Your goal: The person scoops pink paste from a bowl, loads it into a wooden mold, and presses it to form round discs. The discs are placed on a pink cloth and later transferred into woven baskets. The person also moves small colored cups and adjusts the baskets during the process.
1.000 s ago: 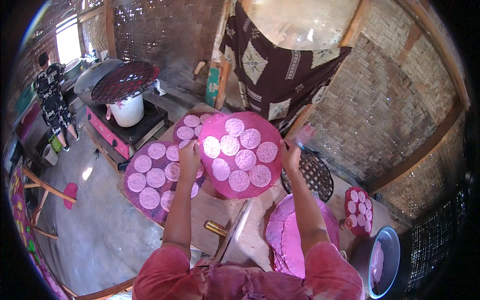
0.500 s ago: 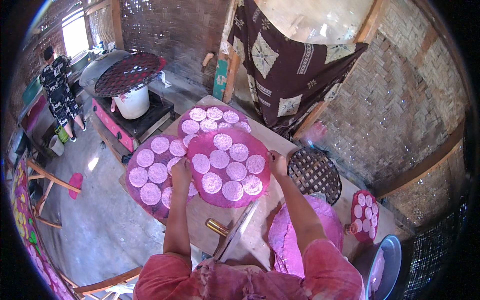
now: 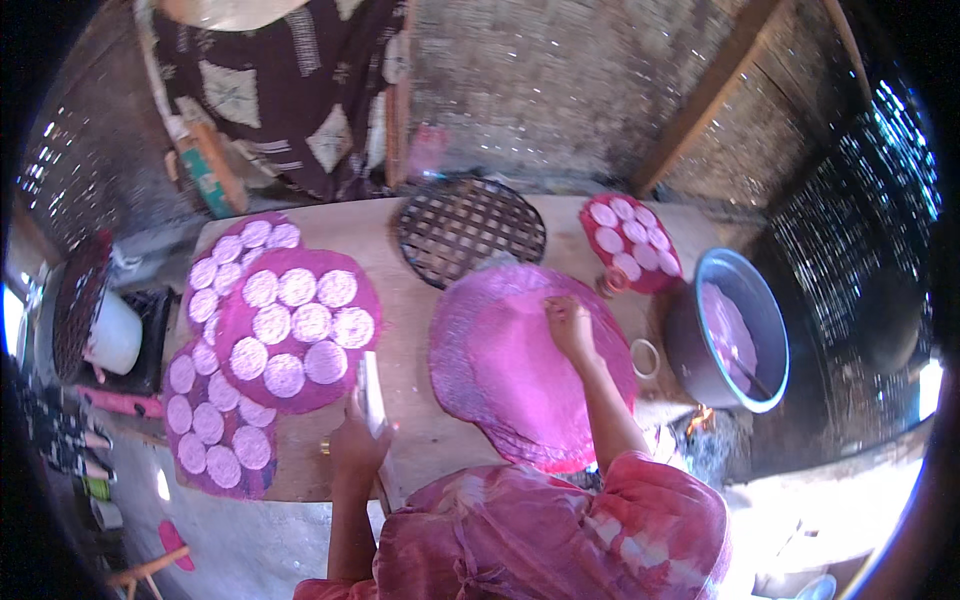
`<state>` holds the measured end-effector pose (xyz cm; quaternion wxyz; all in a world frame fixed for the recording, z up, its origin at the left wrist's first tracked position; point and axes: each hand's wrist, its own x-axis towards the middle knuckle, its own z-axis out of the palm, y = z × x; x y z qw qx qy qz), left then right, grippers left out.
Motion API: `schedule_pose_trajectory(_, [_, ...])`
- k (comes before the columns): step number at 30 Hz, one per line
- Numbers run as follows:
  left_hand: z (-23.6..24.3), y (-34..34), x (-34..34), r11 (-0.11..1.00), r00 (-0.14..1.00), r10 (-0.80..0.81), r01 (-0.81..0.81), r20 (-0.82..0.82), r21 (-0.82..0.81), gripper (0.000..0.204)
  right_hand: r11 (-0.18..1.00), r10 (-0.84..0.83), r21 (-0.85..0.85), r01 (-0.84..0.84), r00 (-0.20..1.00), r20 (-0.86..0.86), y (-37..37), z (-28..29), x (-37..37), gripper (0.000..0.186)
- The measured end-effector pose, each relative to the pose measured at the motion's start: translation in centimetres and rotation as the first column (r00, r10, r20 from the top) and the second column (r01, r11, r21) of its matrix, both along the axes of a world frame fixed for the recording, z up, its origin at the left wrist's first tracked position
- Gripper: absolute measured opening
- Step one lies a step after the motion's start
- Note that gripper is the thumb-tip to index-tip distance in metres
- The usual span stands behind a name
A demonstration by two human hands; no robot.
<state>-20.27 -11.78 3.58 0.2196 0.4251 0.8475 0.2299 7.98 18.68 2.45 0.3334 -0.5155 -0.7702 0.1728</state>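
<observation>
Fingers of the right hand (image 3: 568,325) curled narrow at the stack of thin, bright pink, roughly round sheets (image 3: 510,370) on the pale wooden counter (image 3: 340,230); cannot tell whether pinching the top layer. Fingers of the left hand (image 3: 360,440) beside a narrow, pale wooden board (image 3: 372,390); gripping or merely near, impossible to tell. To the left, 1 round, deep pink sheet (image 3: 235,322) bearing 9 pale pink, textured discs (image 3: 311,322), overlapping 2 other disc-covered sheets (image 3: 258,482). Beyond the stack, a round, dark lattice tray (image 3: 470,225). At far right, a round grey bucket (image 3: 688,345) with light-blue rim, pink paste inside.
</observation>
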Motion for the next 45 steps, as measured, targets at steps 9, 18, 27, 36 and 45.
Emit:
schedule_pose_trajectory(9, [4.8, 2.7, 1.0, 0.922, 0.999, 0.022, -0.039, 0.048, 0.386, 0.070, 0.949, -0.309, 0.076, 0.307, 0.850, 0.427, -4.7, -4.8, 21.4, 0.019])
schedule_pose_trajectory(18, [5.7, 5.2, 3.7, 0.775, 1.000, 0.009, -0.018, 0.018, 0.632, 0.069, 0.921, -0.358, 0.280, 0.271, 0.872, 0.333, -7.1, -0.6, 18.3, 0.031])
schedule_pose_trajectory(27, [5.3, 3.7, 4.0, 0.786, 0.998, 0.034, -0.064, 0.060, 0.614, 0.068, 0.927, 0.287, 0.170, -0.333, 0.925, 0.249, -11.8, -1.7, 2.9, 0.015])
schedule_pose_trajectory(36, [4.3, 2.5, 4.1, 0.757, 0.995, 0.061, -0.100, 0.082, 0.645, 0.072, 0.930, 0.346, -0.208, -0.302, 0.911, 0.226, -14.7, -3.1, 1.0, 0.024])
schedule_pose_trajectory(45, [4.1, 2.2, 3.5, 0.773, 0.994, 0.023, -0.085, 0.106, 0.628, 0.073, 0.919, 0.237, 0.270, -0.288, 0.950, 0.205, -10.9, 4.7, 0.3, 0.028])
